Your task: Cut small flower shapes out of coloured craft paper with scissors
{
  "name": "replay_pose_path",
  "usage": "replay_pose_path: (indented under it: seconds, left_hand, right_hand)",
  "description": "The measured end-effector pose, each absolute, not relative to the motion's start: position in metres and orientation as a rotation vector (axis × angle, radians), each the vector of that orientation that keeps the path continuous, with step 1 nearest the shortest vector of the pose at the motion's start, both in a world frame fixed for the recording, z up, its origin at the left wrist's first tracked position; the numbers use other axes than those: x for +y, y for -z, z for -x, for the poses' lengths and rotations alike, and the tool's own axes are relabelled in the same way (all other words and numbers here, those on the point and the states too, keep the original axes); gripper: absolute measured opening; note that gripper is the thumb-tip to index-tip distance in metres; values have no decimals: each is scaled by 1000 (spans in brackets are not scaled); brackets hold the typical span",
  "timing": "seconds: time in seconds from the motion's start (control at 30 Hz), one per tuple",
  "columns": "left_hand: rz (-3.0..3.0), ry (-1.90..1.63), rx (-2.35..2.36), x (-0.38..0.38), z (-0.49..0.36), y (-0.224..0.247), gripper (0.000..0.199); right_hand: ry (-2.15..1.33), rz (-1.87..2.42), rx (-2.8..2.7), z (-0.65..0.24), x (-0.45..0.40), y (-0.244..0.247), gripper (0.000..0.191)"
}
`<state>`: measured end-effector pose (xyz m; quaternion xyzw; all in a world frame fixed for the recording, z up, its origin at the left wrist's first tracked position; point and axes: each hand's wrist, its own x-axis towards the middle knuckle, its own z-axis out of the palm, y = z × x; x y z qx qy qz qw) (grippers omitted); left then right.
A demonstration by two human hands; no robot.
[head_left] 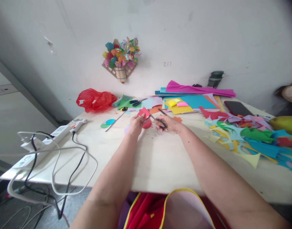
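A bouquet [120, 57] hangs on the wall [188, 38]; a bag [94, 100], power strip [61, 130] and phone [240, 108] lie on the tabletop [107, 146], a bottle [215, 79] near its back.

a pale table [165, 168] bears paper scraps [256, 135], a red bag [94, 101] and a power strip [62, 131].

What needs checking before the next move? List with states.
1. Red paper in left hand: ok, gripped.
2. Scissors in right hand: ok.
3. Scissors clear of left hand: cannot tell, too small and blurred.
4. Main scrap pile away from hands: ok, off to the right.
5. Cables all on table: not ok, some hang over the edge.
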<state>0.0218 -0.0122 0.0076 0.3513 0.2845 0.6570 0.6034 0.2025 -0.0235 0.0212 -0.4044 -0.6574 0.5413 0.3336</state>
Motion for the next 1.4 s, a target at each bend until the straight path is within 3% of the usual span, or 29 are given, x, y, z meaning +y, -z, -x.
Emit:
replay_pose_path:
  seconds: [0.77,1.4]
  left_hand:
    - [-831,-1506,672,-14,-22,-9,22]
    - [-935,-1454,683,-13,-12,-12,25]
  right_hand:
    - [-1428,1036,-1738,-204,-26,-24,27]
    - [-1481,977,-1825,-221,-27,-29,38]
